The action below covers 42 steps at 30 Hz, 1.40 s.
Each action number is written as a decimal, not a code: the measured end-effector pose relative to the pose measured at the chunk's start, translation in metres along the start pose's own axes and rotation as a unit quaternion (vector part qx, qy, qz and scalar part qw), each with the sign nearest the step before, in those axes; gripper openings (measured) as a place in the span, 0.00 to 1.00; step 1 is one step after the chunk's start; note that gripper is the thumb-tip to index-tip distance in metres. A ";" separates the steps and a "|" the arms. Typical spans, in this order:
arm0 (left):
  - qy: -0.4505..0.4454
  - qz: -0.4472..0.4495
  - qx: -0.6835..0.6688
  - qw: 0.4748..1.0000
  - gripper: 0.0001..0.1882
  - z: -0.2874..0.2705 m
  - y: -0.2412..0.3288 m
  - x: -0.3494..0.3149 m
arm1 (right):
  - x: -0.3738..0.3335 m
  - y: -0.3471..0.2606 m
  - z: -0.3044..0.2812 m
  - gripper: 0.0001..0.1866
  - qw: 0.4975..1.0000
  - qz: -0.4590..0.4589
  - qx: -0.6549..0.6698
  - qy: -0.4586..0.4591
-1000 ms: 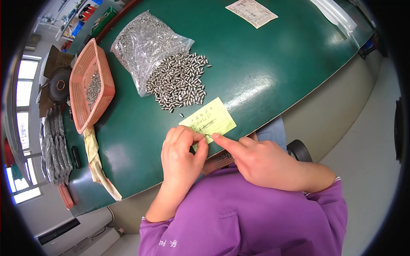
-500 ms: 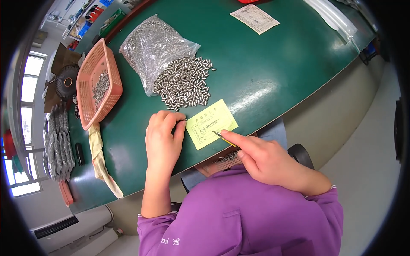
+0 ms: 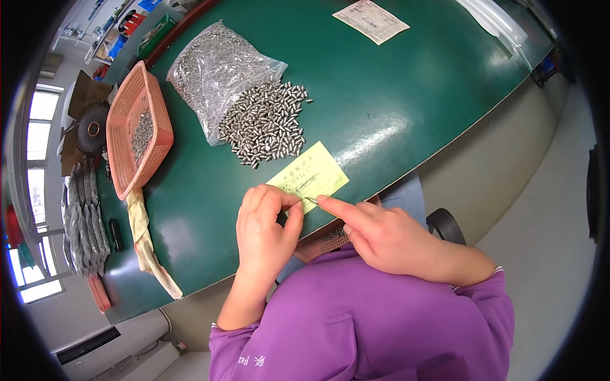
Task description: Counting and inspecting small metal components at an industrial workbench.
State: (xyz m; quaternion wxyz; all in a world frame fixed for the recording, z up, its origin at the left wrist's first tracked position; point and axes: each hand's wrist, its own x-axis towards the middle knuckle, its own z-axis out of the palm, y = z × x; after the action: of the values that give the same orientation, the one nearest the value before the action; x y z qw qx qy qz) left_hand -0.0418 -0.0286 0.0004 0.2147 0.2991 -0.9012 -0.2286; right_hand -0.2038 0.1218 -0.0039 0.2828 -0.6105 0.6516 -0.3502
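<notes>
On the green table lies a yellow paper card [image 3: 324, 168] with printed and handwritten marks. My left hand [image 3: 270, 222] covers its near left corner, thumb and forefinger pinched together; whatever is between them is too small to make out. My right hand [image 3: 387, 238] grips a slim pointed tool [image 3: 310, 200], dark-tipped, with the forefinger stretched along it. The tool's tip is over the card, close to my left fingertips. Beyond the card, a pile of small bullet-shaped metal pins [image 3: 267, 124] spills from a clear plastic bag [image 3: 213, 70] full of the same pieces.
A pink plastic basket [image 3: 164, 136] with some metal pieces stands at the left, a cream cloth strip [image 3: 143, 238] below it. Filled grey bags [image 3: 86, 219] and a black marker-like object [image 3: 116, 235] lie farther left. A printed slip [image 3: 372, 20] lies at the back.
My left hand has moved right, from beside the card onto its near left corner, close to the tool's tip. My right hand has shifted slightly left. The whole view has shifted a little.
</notes>
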 end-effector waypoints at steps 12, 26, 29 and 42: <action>0.007 -0.001 -0.008 1.000 0.08 0.001 -0.001 0.000 | 0.000 0.003 0.009 0.34 0.999 -0.025 -0.036 0.022; -0.040 0.048 -0.045 0.997 0.08 -0.011 0.004 -0.009 | 0.001 -0.007 -0.001 0.32 1.000 0.020 -0.018 -0.004; -0.109 0.027 -0.119 0.987 0.11 -0.026 0.012 -0.009 | -0.001 -0.011 -0.010 0.30 0.998 0.045 0.033 0.016; 0.077 -0.038 0.125 0.988 0.04 -0.011 -0.039 0.029 | -0.005 -0.007 -0.006 0.31 0.998 0.012 0.046 0.028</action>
State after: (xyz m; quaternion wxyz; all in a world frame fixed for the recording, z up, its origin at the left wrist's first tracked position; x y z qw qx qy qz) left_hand -0.0399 -0.0787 -0.0045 0.2358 0.3742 -0.8914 -0.0987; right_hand -0.2042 0.1279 0.0048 0.2966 -0.5785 0.6500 -0.3935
